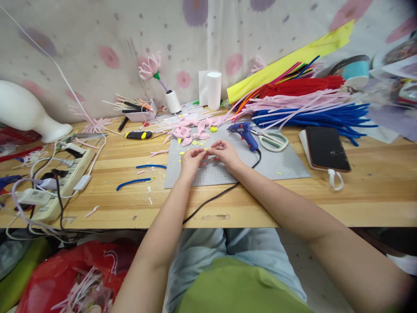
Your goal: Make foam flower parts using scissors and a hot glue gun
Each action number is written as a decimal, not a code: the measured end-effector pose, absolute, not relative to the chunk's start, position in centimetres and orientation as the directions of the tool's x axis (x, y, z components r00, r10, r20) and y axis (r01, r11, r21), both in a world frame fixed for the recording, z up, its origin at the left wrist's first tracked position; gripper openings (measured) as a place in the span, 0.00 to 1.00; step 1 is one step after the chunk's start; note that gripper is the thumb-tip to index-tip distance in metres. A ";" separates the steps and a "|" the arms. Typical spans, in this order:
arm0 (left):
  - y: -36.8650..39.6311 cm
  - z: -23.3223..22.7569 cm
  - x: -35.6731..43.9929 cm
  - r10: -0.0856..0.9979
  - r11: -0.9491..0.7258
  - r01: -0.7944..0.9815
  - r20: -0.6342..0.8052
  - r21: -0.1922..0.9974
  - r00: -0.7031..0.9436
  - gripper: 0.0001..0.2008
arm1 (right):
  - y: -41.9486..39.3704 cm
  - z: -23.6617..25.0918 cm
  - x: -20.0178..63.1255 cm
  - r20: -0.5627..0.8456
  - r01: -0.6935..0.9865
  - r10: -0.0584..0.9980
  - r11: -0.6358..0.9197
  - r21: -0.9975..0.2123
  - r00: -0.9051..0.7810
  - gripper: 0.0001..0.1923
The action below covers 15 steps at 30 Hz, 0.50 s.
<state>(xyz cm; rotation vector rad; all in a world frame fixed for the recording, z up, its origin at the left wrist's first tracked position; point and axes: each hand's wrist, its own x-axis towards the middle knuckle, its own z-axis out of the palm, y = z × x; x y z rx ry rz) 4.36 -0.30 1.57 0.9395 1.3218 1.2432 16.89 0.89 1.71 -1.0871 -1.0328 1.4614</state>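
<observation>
Both hands meet over a grey cutting mat (280,163) on the wooden table. My left hand (191,158) and my right hand (224,153) pinch a small yellow piece (206,149) between their fingertips, with a bit of pink under it. Just beyond the hands lie pink pipe-cleaner petals (189,132) and a small yellow ball (213,129). A blue glue gun (243,131) lies on the mat to the right of my right hand, its black cord (221,195) running toward me.
Scissors (272,140) sit beside the glue gun. Bundles of pink, red and blue pipe cleaners (309,108) lie at back right, a black phone (326,148) right. Two blue pieces (133,182) and a power strip (61,180) are left. A red bag (71,278) sits below.
</observation>
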 end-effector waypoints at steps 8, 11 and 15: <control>-0.2 1.3 4.4 0.975 0.131 -0.087 -0.144 0.988 -0.170 0.13 | 1.2 1.1 16.8 -0.093 -0.217 0.995 -0.097 -0.971 -0.027 0.14; -0.2 1.2 4.4 0.973 0.122 -0.088 -0.137 0.989 -0.184 0.14 | 1.4 0.9 16.9 -0.067 -0.240 0.997 -0.056 -0.969 0.036 0.18; -0.1 1.0 4.3 0.975 0.108 -0.095 -0.124 0.990 -0.183 0.13 | 1.5 0.8 17.0 -0.019 -0.231 1.000 -0.020 -0.973 -0.004 0.19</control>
